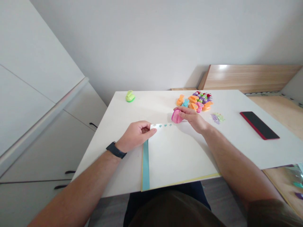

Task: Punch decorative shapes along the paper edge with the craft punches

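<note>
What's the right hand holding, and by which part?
The right hand holds a pink craft paper punch by its rounded right side.

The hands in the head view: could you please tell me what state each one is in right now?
Left hand: half closed on the edge of the white card; cannot tell if gripping.
Right hand: closed, holding a pink craft punch.
</note>
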Motion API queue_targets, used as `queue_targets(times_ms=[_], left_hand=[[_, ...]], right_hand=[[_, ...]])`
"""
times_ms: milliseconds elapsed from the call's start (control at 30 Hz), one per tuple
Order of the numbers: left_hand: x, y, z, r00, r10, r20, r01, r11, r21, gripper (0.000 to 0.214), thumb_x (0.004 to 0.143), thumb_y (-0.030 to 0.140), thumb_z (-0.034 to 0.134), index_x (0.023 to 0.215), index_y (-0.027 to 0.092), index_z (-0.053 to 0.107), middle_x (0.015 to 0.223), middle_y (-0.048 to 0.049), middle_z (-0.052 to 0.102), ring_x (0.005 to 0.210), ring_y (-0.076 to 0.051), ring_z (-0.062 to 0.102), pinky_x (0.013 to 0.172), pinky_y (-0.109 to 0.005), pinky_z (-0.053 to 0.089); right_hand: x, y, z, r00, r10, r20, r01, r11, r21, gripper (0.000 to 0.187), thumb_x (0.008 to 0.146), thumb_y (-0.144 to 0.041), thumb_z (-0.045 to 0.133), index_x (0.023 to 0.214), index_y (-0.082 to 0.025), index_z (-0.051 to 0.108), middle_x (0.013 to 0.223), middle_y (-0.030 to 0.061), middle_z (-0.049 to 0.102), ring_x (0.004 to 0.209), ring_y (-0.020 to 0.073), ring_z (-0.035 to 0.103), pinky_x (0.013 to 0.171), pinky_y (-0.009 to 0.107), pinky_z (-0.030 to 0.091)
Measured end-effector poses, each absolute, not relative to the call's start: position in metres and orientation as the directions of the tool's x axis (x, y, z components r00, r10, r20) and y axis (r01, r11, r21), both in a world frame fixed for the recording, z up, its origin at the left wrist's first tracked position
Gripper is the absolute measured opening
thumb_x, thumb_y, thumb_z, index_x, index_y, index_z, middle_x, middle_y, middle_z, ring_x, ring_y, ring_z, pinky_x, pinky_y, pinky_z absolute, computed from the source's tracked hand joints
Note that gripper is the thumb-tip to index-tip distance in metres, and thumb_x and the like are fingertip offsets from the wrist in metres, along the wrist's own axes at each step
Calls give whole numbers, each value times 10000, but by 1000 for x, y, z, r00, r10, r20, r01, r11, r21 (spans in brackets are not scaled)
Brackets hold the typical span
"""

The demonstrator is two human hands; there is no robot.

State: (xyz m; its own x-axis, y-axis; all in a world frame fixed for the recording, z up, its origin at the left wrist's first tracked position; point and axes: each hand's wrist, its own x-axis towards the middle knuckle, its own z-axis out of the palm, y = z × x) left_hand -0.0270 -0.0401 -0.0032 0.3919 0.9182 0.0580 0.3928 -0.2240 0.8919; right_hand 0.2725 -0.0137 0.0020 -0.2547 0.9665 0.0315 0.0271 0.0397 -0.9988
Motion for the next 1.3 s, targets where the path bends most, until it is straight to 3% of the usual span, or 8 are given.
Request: queue_targets(times_ms=[867,1300], left_hand=[[-27,-40,-4,408,911,66,376,-233,897,319,876,482,723,811,172,682,761,-18,664,680,-148,585,609,-255,442],[-29,-39,-8,410,910,59,389,-233,891,324,887,487,720,817,174,671,770,-12,649,688,-143,570,614,-263,425]], right_hand=[[270,-17,7,-255,966,39,35,50,-998,381,860,-462,759,1151,-218,725,1066,56,700,943,226,597,834,347,459],[269,-16,3,-260,962,78,80,102,-992,320,913,-463,721,1130,-228,731,1059,61,684,940,228,582,834,353,460]])
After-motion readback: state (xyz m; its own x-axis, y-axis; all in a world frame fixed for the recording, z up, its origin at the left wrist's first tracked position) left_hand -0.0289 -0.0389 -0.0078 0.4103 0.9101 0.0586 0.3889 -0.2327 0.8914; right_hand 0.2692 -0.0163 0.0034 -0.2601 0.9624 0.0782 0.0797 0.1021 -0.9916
